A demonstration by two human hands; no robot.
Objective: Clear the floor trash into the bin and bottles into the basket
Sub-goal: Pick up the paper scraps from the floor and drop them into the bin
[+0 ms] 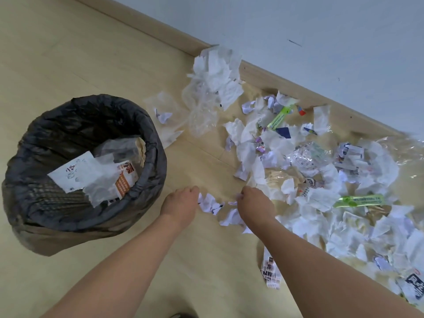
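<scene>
A round bin [146,143] lined with a black bag stands on the floor at the left, with paper and wrappers inside. Right of it, my left hand [181,204] grips crumpled white paper scraps [210,203] lying on the floor. Close by, my right hand [254,203] pinches a small pale scrap [232,203] at its fingertips. A wide spread of tissues, receipts and wrappers [321,180] covers the floor to the right. No bottle or basket is in view.
A wooden skirting board [259,74] and a pale wall run diagonally behind the litter. Clear plastic film [202,111] and a tissue heap [218,72] lie near the wall. Two green wrappers [358,199] sit among the papers. Bare wooden floor extends left and behind the bin.
</scene>
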